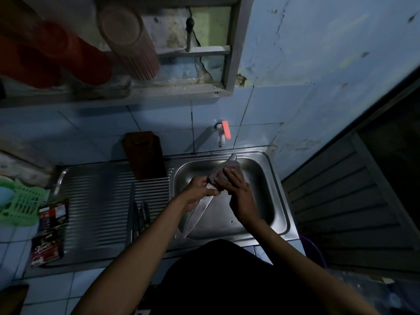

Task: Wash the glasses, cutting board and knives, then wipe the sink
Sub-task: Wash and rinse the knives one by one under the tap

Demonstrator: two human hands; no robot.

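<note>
Over the steel sink basin (264,185) I hold a large knife (198,215), its blade pointing down towards my body. My left hand (198,190) grips it where blade meets handle. My right hand (238,196) presses a greyish scrubbing pad (223,172) around the handle, whose end pokes out beyond the pad. Other knives (139,220) lie on the ribbed drainboard (97,205), left of the basin. A dark brown cutting board (145,155) leans upright against the tiled wall. Upturned tumblers (129,39) and red cups (56,53) sit on the wall rack above.
A white tap (221,134) with an orange lever juts from the wall above the basin; no water is visible. A green plastic basket (20,206) and sachet packets (51,233) lie left of the drainboard. A purple bucket (314,248) stands low at the right, beside a slatted door.
</note>
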